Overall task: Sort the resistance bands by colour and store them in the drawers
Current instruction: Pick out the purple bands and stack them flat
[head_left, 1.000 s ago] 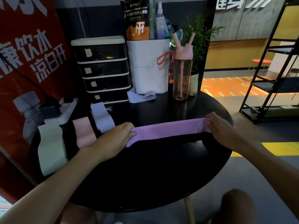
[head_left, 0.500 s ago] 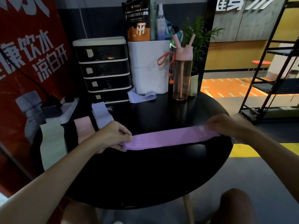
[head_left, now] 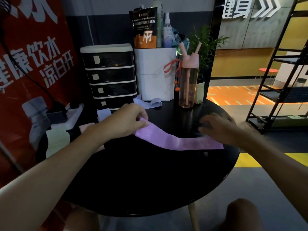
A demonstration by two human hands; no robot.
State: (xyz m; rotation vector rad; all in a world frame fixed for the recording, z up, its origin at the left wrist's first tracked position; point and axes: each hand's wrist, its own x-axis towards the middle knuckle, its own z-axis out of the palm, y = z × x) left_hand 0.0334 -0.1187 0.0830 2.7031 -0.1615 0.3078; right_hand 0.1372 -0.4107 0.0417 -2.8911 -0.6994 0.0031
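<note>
A long purple resistance band (head_left: 180,141) lies across the black round table (head_left: 150,180). My left hand (head_left: 128,121) pinches its left end and lifts it slightly. Blurred, with fingers apart, my right hand (head_left: 220,128) hovers over the band's right part; that end lies flat on the table. A pale green band (head_left: 56,139), a pink band (head_left: 85,128) mostly hidden by my left arm, and a lavender band (head_left: 103,114) lie at the left. Another lavender band (head_left: 150,103) lies loose beside the black drawer unit (head_left: 110,75), whose drawers are all closed.
A white bin (head_left: 155,75) with a pouch and bottles stands behind the table's middle. A pink water bottle (head_left: 189,84) and a plant (head_left: 203,47) are to its right. A power strip (head_left: 73,112) sits at the left, a black shelf rack (head_left: 275,90) at the right.
My right hand has let go of the band's right end and moved left over it. My left hand has lifted the left end toward the drawers. The band has gone slack.
</note>
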